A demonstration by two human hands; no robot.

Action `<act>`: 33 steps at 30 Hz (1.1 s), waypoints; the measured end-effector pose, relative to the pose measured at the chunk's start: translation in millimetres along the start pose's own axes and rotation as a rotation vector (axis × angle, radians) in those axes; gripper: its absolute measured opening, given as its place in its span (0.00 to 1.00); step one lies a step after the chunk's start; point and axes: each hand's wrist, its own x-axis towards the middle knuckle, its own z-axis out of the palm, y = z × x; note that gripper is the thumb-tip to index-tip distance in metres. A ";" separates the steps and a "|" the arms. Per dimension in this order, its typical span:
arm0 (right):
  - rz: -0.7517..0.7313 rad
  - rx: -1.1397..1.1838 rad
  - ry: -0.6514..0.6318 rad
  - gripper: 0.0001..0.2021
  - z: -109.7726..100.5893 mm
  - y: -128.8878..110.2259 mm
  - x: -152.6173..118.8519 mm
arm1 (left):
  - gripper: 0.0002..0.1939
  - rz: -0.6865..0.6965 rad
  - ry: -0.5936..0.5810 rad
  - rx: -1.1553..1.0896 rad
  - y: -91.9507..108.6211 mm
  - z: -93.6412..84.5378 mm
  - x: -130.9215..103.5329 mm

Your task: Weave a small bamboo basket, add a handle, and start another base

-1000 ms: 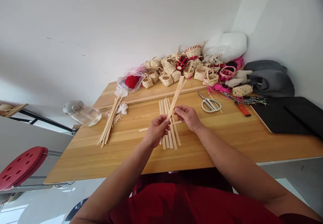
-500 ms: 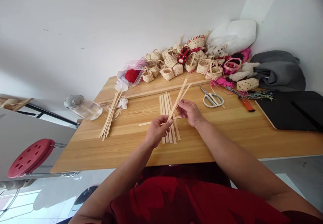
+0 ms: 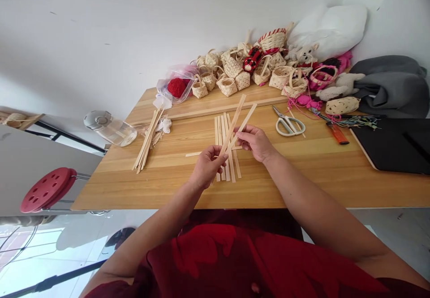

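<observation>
Between the fingers of my left hand are pale flat wood strips, pinched near their lower ends and slanting up to the right. My right hand pinches one of them, a strip that fans away from the rest on the right side. Beneath both hands several parallel strips lie lengthwise on the table, with a crosswise strip showing to the left of them. My left hand hides part of this layout.
Scissors and an orange lighter lie to the right, near a black board. A bundle of strips and a clear bottle are on the left. Small woven baskets crowd the back, behind a wooden bar.
The held strips have spread further apart at the top, my right hand drawing one out to the right. The camera view has shifted slightly.
</observation>
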 end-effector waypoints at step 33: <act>-0.112 -0.040 0.152 0.17 -4.1 -9.7 1.5 | 0.21 -0.036 -0.016 0.068 26.0 -36.4 0.6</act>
